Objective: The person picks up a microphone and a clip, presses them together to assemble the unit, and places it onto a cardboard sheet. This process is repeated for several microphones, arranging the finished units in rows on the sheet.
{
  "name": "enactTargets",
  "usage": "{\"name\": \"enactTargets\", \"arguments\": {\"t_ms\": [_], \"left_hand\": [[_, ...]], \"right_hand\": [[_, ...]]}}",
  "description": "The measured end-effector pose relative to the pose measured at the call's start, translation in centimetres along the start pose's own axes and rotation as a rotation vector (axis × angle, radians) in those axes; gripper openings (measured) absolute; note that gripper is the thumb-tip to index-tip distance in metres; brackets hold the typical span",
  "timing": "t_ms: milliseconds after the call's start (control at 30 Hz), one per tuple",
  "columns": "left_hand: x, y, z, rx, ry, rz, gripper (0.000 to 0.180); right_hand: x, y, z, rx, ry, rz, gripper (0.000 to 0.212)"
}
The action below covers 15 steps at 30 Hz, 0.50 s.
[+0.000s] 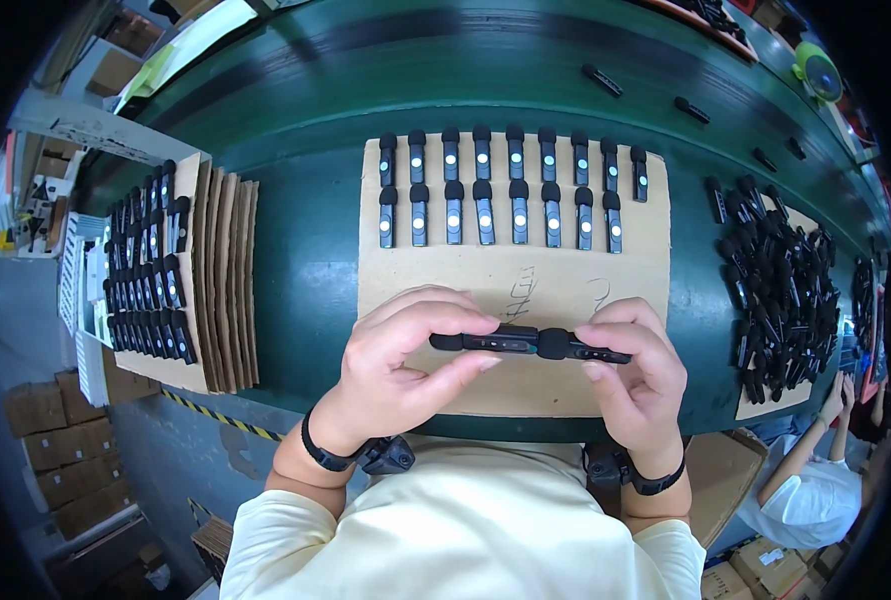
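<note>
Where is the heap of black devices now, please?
In the head view, the heap lies on the right, beyond the right hand and the cardboard.

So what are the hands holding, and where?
The left hand pinches one black foam-tipped device by its body; the right hand pinches a second device, also by its body.

Wkshp: long grn bench (310, 250), stkd ctns (77, 455).

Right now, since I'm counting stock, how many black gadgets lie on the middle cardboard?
17 black gadgets: nine in the far row, eight in the near row; none looks hidden.
</note>
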<state>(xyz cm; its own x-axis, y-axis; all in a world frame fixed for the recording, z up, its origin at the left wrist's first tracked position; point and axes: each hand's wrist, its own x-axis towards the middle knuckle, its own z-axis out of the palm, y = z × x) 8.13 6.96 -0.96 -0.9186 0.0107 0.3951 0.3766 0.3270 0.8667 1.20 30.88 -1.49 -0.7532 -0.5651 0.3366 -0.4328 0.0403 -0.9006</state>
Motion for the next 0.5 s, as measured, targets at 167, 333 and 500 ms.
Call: {"name": "enactTargets", "arguments": {"t_ms": [167, 333, 500], "left_hand": [[0.7, 0.2, 0.5, 0.113, -0.046, -0.021, 0.028], [0.4, -0.4, 0.6, 0.059, -0.046, -0.061, 0.024], [0.5, -0.9, 1.2, -0.082, -0.090, -0.052, 0.024]], "right_hand": [[-0.7, -0.1, 1.3, 0.424, 0.266, 0.139, 0.026], [-0.4, -0.1, -0.2, 0.140, 0.139, -0.016, 0.035], [0.8, -0.3, 0.7, -0.212, -0.014, -0.170, 0.039]]}}
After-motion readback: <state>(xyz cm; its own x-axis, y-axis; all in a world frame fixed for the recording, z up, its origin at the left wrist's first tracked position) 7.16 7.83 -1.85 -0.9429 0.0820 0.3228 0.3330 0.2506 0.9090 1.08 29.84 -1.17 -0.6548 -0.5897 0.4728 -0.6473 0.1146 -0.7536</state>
